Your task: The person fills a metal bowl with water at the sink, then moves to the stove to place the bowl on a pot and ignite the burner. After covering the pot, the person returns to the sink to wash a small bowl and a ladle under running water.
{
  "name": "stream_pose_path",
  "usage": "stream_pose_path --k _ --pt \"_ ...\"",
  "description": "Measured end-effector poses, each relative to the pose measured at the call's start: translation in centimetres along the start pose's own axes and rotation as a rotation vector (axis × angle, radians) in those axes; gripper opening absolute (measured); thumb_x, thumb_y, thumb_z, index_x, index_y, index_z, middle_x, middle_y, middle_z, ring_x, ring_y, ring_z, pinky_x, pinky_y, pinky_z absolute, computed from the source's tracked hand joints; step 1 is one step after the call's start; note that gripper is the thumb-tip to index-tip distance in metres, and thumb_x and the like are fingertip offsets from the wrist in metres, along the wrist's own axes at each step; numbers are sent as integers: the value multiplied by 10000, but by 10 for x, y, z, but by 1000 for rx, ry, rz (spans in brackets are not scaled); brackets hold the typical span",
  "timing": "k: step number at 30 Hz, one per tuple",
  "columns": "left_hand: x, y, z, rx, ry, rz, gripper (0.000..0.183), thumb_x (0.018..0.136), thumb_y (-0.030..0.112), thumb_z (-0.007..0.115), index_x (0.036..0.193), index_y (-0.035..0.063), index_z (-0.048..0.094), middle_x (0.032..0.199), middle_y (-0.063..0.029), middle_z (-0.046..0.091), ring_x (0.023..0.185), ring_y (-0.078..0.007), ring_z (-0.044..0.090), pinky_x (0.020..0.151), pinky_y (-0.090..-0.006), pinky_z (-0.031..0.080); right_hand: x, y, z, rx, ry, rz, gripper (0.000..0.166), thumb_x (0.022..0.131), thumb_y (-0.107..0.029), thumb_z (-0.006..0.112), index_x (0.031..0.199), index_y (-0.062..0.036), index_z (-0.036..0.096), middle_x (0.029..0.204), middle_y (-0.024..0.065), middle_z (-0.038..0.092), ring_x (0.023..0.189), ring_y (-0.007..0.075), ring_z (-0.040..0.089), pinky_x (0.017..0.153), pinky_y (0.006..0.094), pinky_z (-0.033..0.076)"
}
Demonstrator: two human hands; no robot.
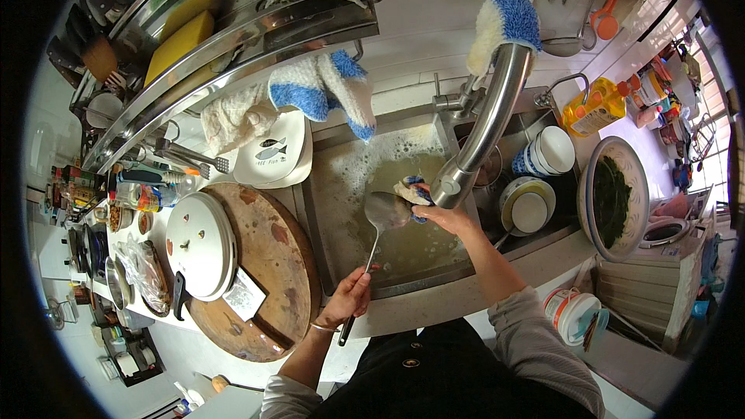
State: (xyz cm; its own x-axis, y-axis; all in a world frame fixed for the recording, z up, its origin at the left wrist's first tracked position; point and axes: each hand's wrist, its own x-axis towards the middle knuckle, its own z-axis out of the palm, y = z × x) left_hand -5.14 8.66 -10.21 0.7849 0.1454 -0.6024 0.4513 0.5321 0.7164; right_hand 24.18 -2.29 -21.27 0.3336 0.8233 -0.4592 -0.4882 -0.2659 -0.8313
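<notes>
My left hand (347, 297) grips the handle of a metal cooking ladle or turner (385, 211), whose broad head is over the sink's soapy water (419, 244). Against the right side of that head, my right hand (445, 215) holds a blue and white cloth (414, 191). The steel faucet (489, 134) arches over this hand and partly hides it; a fluffy blue and white cloth (512, 17) hangs on the faucet. Both hands are above the left basin (326, 256).
Bowls (553, 149) stand in the right basin, beside a large bowl of dark greens (640, 209). Left of the sink, a round wooden chopping board (279, 279) bears a white lid (201, 244) and a cleaver (244, 294). A steel rack (256, 29) overhangs the upper left.
</notes>
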Motion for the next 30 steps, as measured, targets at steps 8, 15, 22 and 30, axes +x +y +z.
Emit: stream_pose_path --k 8,15,22,30 --pt "2 -2 -5 -40 -25 5 335 1024 300 365 1291 122 463 450 17 371 330 -83 343 323 -235 285 -21 -59 22 -383 4 -92 686 798 -207 756 1375 -73 410 1332 81 416 1214 157 383 967 291 360" --pt "2 2 -3 -19 -25 -9 333 1026 295 363 1296 126 459 456 20 364 343 -83 344 336 -235 292 -12 -42 10 -350 -2 -100 654 788 -248 768 1337 -71 461 1278 63 476 1125 163 467 911 294 426" --pt "4 -2 -4 -28 -22 -5 334 1023 302 371 1294 128 463 457 23 364 340 -81 344 335 -233 293 -34 -83 28 -507 12 -129 709 727 -509 752 1285 -132 530 1178 98 558 1105 232 510 945 384 414" --pt "4 7 -1 -65 -28 -19 331 1024 295 368 1292 124 463 463 28 360 339 -74 346 331 -224 300 -14 -59 13 -470 -29 -171 736 718 -545 744 1293 -148 514 1184 91 569 1098 233 516 938 375 406"
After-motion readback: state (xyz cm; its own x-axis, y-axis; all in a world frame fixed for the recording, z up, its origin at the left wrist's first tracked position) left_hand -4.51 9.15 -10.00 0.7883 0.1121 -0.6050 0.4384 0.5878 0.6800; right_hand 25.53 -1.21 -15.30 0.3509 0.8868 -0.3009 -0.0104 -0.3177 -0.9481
